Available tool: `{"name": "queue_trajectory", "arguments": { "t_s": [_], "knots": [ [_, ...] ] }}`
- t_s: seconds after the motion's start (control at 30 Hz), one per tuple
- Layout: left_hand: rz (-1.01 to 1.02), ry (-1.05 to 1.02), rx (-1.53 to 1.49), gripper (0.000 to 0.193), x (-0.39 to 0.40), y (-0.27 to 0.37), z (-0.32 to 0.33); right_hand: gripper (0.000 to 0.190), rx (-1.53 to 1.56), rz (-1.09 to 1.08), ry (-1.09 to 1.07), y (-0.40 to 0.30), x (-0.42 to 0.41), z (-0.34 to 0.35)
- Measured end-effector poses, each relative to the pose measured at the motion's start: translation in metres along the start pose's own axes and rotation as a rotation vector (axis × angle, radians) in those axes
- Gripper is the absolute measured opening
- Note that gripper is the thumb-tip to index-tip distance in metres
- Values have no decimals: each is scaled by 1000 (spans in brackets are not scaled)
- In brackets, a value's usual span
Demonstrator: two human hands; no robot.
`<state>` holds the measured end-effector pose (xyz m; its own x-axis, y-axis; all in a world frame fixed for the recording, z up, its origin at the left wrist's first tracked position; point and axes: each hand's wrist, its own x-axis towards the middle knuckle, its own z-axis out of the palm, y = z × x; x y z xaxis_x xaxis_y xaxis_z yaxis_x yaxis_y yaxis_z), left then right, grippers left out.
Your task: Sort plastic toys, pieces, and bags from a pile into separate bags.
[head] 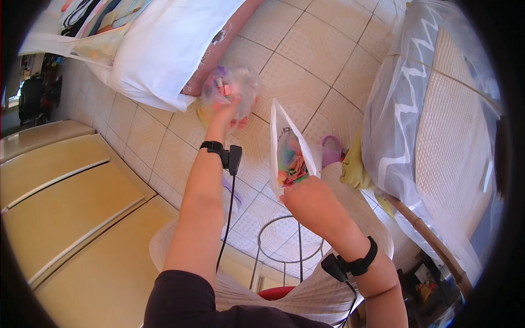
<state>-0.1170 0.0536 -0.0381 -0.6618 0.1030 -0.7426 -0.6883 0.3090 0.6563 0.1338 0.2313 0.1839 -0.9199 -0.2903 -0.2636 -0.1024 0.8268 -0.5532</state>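
My right hand grips the near rim of a white plastic bag. The bag's mouth gapes upward, and inside it are colourful scraps in red, green and orange. Further off, my left hand is at a clear plastic bag by the floor. Red and pink pieces show inside that clear bag. Thin plastic and blur cover my left fingers, so their grip is hidden. Each wrist wears a black strap with a small cabled device.
A yellowish cabinet stands at the left. White cloth drapes over furniture at the top left. A round metal wire frame is between my legs. At the right are a purple slipper, a plastic-wrapped bundle and a bamboo pole.
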Motion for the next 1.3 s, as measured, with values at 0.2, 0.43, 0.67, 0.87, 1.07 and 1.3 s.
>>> {"name": "queue_trajectory", "arguments": {
  "t_s": [0.2,0.43,0.67,0.87,1.07,1.3],
  "knots": [
    [-45,-83,-229,46,1,-27,-22,22,-59,-54,-6,-6,7,12],
    [559,447,271,36,-100,23,-86,19,-65,3,72,5,2,11],
    [430,616,388,29,-222,51,-181,18,-190,-74,137,28,5,20],
    [480,788,556,36,-268,-49,-247,18,-108,-69,43,33,5,34],
    [321,757,716,39,-265,-176,-287,10,-123,-173,113,37,5,48],
    [38,463,1147,30,-283,-240,-317,12,-111,-161,84,21,15,47]
  ]
}}
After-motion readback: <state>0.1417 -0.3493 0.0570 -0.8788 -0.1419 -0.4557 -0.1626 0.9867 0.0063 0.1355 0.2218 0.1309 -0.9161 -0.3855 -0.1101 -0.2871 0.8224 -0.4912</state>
